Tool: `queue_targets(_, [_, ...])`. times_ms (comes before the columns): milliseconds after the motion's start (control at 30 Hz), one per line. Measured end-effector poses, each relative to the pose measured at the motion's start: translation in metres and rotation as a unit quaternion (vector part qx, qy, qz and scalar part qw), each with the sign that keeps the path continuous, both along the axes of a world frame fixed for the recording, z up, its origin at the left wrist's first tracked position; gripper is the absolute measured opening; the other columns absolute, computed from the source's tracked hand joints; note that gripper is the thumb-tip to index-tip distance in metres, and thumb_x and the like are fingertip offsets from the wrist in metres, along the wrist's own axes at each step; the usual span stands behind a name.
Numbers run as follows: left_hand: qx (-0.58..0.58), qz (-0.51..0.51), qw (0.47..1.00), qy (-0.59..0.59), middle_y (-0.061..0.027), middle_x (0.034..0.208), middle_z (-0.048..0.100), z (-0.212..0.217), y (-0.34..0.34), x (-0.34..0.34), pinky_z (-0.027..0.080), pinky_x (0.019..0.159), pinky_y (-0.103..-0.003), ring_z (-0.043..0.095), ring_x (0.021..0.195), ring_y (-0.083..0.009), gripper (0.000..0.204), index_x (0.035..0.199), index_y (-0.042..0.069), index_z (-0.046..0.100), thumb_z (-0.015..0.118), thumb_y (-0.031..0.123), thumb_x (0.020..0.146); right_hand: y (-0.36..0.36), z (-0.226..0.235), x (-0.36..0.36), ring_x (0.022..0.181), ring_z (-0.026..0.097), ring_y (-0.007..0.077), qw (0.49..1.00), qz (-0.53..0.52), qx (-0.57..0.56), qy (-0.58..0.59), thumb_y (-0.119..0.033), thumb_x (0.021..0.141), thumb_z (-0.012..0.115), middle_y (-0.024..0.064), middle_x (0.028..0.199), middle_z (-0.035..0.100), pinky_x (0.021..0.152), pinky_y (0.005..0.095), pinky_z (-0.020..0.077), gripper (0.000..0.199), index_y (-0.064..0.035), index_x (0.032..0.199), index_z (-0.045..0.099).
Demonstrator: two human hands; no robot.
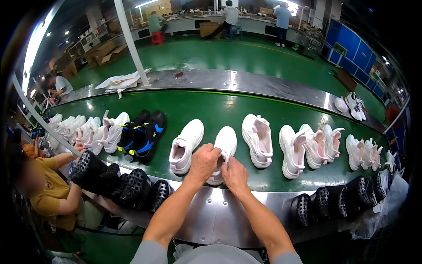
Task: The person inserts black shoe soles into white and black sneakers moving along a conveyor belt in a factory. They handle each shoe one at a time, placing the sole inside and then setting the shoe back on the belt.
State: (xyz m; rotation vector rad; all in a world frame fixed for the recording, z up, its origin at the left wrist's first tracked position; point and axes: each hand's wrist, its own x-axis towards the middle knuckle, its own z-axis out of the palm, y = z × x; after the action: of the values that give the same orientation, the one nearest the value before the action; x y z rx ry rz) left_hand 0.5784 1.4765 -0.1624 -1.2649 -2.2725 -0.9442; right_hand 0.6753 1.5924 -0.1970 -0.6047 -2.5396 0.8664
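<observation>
A white sneaker lies toe-away on the green conveyor belt, straight in front of me. My left hand is closed at the left side of its opening, fingertips bent at the tongue area. On the opposite side, my right hand pinches the collar. The two hands hide much of the opening, and what exact part each holds is hard to see. Just left of it rests another white sneaker with a pale pink lining, apart from my hands. A third white sneaker lies to the right.
More white-pink shoes line the belt rightward. Black-and-blue sneakers and a row of white shoes are at left. Black studded objects stand along the near metal edge. A co-worker in yellow works at left.
</observation>
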Motion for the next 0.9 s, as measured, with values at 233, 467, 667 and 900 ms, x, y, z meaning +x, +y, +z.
queue_targets(233, [-0.126, 0.275, 0.953, 0.003, -0.0127, 0.106, 0.066, 0.028, -0.031, 0.022, 0.052, 0.078, -0.049, 0.061, 0.104, -0.0330, 0.050, 0.125, 0.007, 0.062, 0.077, 0.020, 0.080, 0.011, -0.002, -0.008, 0.080, 0.068, 0.0502, 1.000, 0.018, 0.001, -0.019, -0.025, 0.095, 0.055, 0.0317, 0.083, 0.068, 0.075, 0.0592, 0.0531, 0.031, 0.0048, 0.093, 0.064])
queue_targets(467, [-0.170, 0.334, 0.925, -0.067, -0.0214, 0.106, 0.068, 0.039, -0.036, -0.005, 0.050, 0.085, -0.056, 0.060, 0.104, -0.0421, 0.024, 0.104, -0.001, 0.068, 0.063, 0.010, 0.082, 0.000, 0.001, -0.057, 0.096, 0.065, 0.0472, 0.972, 0.138, -0.172, 0.078, -0.030, 0.096, 0.063, 0.0316, 0.098, 0.067, 0.086, 0.0537, 0.0517, 0.036, 0.0048, 0.106, 0.062])
queue_targets(667, [0.019, -0.027, 0.998, -0.057, -0.0187, 0.103, 0.066, 0.038, 0.034, 0.033, 0.049, 0.093, -0.046, 0.061, 0.106, -0.0381, 0.027, 0.104, 0.002, 0.067, 0.075, 0.007, 0.079, 0.091, 0.063, 0.077, 0.120, 0.055, 0.0430, 0.973, -0.196, 0.103, 0.064, -0.028, 0.086, 0.075, 0.0228, 0.125, 0.061, 0.100, 0.0525, 0.0443, 0.044, -0.0010, 0.119, 0.065])
queue_targets(900, [-0.111, -0.174, 0.972, -0.112, -0.0202, 0.106, 0.065, -0.005, 0.157, 0.059, 0.053, 0.089, -0.049, 0.061, 0.108, -0.0396, 0.026, 0.107, 0.007, 0.068, 0.070, 0.012, 0.082, 0.184, 0.030, 0.102, 0.116, 0.060, 0.0456, 0.926, -0.303, 0.036, -0.223, -0.031, 0.085, 0.077, 0.0247, 0.125, 0.059, 0.096, 0.0565, 0.0498, 0.040, -0.0030, 0.112, 0.071])
